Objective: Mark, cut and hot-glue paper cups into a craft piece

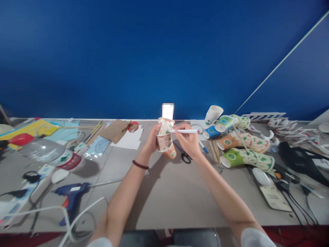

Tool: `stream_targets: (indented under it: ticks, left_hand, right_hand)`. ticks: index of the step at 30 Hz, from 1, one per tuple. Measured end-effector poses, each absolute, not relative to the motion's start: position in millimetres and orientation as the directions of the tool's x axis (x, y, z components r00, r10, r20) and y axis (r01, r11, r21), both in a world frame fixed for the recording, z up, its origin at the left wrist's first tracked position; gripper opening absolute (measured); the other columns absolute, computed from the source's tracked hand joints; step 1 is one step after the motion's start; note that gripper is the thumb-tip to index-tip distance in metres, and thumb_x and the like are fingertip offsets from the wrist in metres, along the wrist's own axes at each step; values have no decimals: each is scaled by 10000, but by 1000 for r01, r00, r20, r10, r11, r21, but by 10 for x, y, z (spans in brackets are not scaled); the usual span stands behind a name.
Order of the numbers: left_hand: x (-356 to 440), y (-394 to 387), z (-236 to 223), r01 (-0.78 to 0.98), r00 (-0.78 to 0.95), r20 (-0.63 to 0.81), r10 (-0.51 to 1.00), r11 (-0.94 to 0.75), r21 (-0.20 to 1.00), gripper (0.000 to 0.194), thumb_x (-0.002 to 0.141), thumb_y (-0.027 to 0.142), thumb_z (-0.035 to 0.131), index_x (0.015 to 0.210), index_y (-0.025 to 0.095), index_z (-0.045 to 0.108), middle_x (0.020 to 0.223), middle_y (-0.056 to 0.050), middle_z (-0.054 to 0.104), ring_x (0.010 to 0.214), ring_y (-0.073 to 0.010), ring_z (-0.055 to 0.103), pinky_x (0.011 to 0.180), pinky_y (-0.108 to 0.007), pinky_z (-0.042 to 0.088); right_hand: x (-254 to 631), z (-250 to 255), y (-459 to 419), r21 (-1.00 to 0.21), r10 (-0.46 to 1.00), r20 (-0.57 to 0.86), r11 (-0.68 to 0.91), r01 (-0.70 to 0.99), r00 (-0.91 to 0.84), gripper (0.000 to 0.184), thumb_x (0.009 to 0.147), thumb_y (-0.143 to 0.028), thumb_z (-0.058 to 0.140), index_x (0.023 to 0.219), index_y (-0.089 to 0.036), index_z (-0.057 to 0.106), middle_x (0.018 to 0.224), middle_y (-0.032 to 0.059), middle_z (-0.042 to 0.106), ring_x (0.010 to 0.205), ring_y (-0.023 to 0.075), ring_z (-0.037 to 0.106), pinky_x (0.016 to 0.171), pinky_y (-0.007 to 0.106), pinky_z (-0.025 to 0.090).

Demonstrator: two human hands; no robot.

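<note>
My left hand (152, 139) grips a stack of orange patterned paper cups (164, 142) from the left side, above the middle of the table. The stack looks bent, its lowest cup tilting to the right. My right hand (189, 142) is closed round a white marker pen (187, 131). The pen lies nearly level, with its tip at the right side of the upper cup; whether it touches cannot be made out. Behind the cups a lit phone screen (168, 110) leans at the blue wall. A pair of scissors (186, 157) lies below my right hand.
At right lie joined paper cups (246, 159), a white cup (213, 115), wooden sticks (212, 151) and black cables (300, 202). At left are a plastic bottle (51, 154), a blue glue gun (72, 195), a power strip (38, 188), brown cardboard (115, 131) and white paper (128, 139).
</note>
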State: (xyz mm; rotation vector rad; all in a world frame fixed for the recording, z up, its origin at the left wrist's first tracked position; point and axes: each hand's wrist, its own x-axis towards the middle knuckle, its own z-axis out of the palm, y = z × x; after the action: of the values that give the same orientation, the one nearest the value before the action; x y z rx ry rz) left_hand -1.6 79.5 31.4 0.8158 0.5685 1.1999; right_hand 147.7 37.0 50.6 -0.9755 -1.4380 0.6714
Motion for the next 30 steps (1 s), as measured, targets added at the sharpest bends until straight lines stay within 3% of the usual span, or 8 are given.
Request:
stream_targets:
  ticks: [5, 11, 19, 25, 30]
  left_hand:
    - [-31, 788, 333, -547, 286, 13, 958, 152, 823, 374, 746, 473, 665, 882, 133, 741, 866, -84, 764, 819, -244, 700, 718, -313, 515]
    - [-61, 760, 344, -467, 268, -59, 962, 183, 865, 406, 725, 485, 694, 908, 125, 737, 835, -76, 756, 711, -211, 683, 672, -298, 494]
    - [-44, 805, 335, -563, 306, 0, 952, 181, 807, 404, 767, 497, 642, 911, 128, 726, 804, -67, 732, 687, -196, 657, 648, -299, 489]
    - [-37, 799, 348, -587, 309, -25, 951, 211, 782, 366, 763, 488, 649, 839, 136, 715, 717, -56, 709, 623, -193, 641, 606, -301, 487]
    - [-41, 813, 325, -593, 304, -28, 952, 212, 777, 346, 767, 476, 645, 829, 141, 703, 711, -50, 704, 618, -195, 642, 614, -311, 494]
  right_hand:
    - [1494, 515, 369, -870, 881, 468, 446, 210, 70, 17, 788, -212, 604, 783, -221, 618, 794, 13, 689, 848, 207, 685, 755, 312, 518]
    - [1506, 495, 376, -884, 899, 428, 395, 251, 93, 47, 756, -187, 601, 755, -219, 635, 807, 15, 715, 781, 192, 669, 705, 303, 504]
    - [1449, 503, 365, -877, 861, 481, 477, 62, 165, 46, 819, -255, 636, 785, -227, 624, 846, 42, 709, 1023, 248, 697, 817, 351, 543]
    - [1425, 531, 338, -871, 857, 492, 487, 68, 155, 85, 826, -297, 671, 856, -223, 641, 882, 49, 701, 847, 198, 687, 733, 328, 563]
    - [1428, 516, 333, -859, 850, 511, 501, 103, 131, 70, 829, -278, 660, 864, -221, 642, 891, 41, 688, 845, 188, 674, 747, 326, 564]
